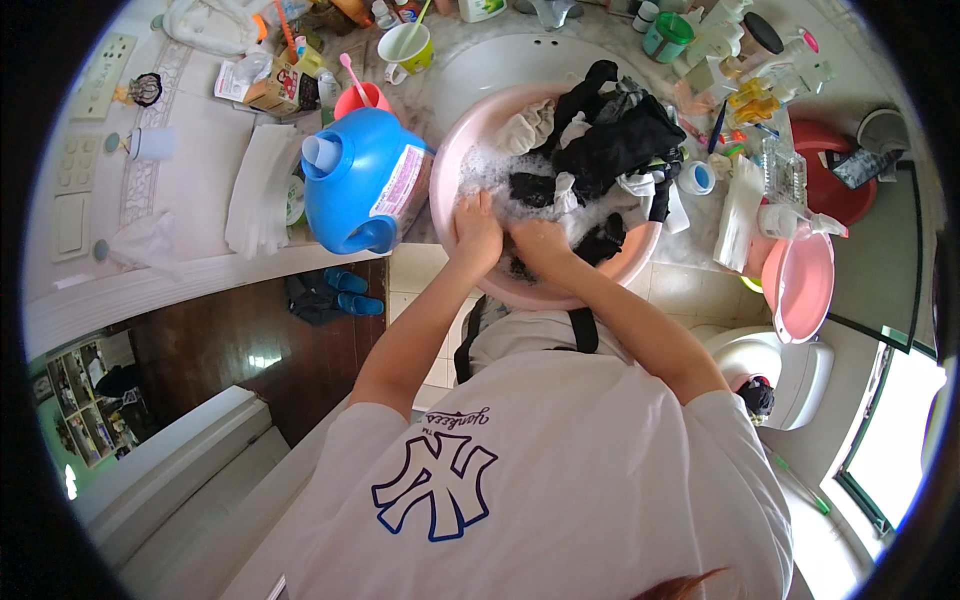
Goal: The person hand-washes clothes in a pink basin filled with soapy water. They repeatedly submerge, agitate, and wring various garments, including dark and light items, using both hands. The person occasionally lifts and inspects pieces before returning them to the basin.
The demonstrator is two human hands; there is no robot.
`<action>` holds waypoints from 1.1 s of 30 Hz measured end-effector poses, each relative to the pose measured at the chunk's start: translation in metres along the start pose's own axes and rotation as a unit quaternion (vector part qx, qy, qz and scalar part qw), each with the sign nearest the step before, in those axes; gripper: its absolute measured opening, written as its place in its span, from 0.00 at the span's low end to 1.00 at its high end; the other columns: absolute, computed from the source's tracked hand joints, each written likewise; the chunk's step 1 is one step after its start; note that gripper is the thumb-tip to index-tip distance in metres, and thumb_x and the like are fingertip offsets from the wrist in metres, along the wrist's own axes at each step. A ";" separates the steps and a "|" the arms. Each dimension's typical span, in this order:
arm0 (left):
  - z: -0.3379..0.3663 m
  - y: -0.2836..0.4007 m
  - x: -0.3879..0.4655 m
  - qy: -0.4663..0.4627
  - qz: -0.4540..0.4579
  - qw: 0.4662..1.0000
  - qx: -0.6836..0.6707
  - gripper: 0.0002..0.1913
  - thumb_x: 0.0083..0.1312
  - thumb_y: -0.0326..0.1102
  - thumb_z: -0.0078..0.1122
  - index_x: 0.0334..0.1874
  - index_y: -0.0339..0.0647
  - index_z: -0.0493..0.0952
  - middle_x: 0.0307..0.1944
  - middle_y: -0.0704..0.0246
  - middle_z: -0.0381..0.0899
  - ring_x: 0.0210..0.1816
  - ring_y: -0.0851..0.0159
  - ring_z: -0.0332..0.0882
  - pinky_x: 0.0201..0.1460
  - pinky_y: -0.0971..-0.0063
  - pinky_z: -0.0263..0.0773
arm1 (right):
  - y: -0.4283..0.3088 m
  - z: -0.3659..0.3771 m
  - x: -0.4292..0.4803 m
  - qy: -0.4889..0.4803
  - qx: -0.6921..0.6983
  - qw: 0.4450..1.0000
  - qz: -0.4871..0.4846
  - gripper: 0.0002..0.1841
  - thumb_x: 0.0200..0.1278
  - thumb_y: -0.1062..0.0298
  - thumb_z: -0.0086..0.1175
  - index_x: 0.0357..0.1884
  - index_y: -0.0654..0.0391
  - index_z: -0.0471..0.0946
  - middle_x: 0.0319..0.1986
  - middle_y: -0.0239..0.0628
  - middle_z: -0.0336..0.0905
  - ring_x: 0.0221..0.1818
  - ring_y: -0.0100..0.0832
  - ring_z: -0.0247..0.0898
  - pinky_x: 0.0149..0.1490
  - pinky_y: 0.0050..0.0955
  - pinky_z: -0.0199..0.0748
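A pink plastic basin (459, 124) full of suds and wet laundry sits at the front of a white washbasin. Inside its left wall, my left hand (480, 226) is in the foam, fingers pointing away from me. My right hand (538, 244) is bent down beside it, its fingers hidden in suds and dark cloth. Black garments (619, 146) are heaped at the basin's far right, with a pale cloth (527, 127) to their left. A smaller black piece (602, 238) lies right of my right hand. Whether either hand grips cloth is hidden.
A blue detergent jug (341, 191) stands close to the basin's left side, its cap off or upturned. At right are a blue-lined white cap (697, 178), bottles and a stack of tissues (739, 214). A smaller pink basin (802, 289) juts past the counter near the toilet (795, 375).
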State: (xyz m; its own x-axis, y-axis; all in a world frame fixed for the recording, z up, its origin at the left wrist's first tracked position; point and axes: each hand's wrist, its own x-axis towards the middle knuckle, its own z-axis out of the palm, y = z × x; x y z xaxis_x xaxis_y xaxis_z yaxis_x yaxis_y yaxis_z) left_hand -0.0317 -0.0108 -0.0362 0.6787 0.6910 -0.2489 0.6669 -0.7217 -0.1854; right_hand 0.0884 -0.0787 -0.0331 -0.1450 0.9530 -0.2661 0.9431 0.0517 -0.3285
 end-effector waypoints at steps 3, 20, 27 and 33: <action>-0.002 -0.006 0.010 0.051 -0.015 0.989 -0.140 0.14 0.59 0.28 0.46 0.45 0.36 0.75 0.50 0.56 0.70 0.52 0.53 0.69 0.54 0.60 0.63 | 0.012 -0.012 -0.001 0.034 0.167 0.984 0.057 0.11 0.51 0.66 0.58 0.34 0.60 0.74 0.30 0.47 0.79 0.34 0.45 0.78 0.36 0.38 0.75; -0.054 -0.019 0.014 -0.048 -0.171 0.180 -0.967 0.16 0.67 0.36 0.45 0.53 0.35 0.64 0.51 0.57 0.70 0.45 0.54 0.76 0.52 0.57 0.74 | 0.048 -0.088 -0.037 0.187 0.687 0.698 0.078 0.06 0.68 0.67 0.48 0.43 0.57 0.68 0.28 0.29 0.72 0.28 0.19 0.68 0.30 0.18 0.66; -0.049 0.006 0.020 -0.029 -0.116 0.255 -0.960 0.21 0.69 0.50 0.44 0.54 0.42 0.68 0.42 0.68 0.75 0.44 0.66 0.75 0.49 0.69 0.72 | -0.023 -0.086 -0.007 0.243 0.469 0.844 -0.087 0.09 0.60 0.67 0.57 0.36 0.62 0.73 0.23 0.44 0.77 0.27 0.35 0.76 0.35 0.32 0.70; -0.056 0.033 0.020 -0.059 -0.219 0.173 -0.958 0.17 0.71 0.47 0.42 0.52 0.43 0.70 0.43 0.70 0.77 0.40 0.69 0.77 0.40 0.73 0.74 | -0.005 -0.089 0.017 0.315 0.112 0.933 0.130 0.12 0.61 0.60 0.47 0.28 0.52 0.81 0.18 0.45 0.77 0.20 0.44 0.76 0.26 0.37 0.76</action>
State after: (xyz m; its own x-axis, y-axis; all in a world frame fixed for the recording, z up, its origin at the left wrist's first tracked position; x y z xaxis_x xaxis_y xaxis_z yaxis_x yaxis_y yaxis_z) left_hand 0.0213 -0.0187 0.0058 0.4982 0.5746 -0.6493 -0.3988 0.8169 0.4168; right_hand 0.1074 -0.0361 0.0446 0.3513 0.9146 0.2003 0.8252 -0.2014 -0.5278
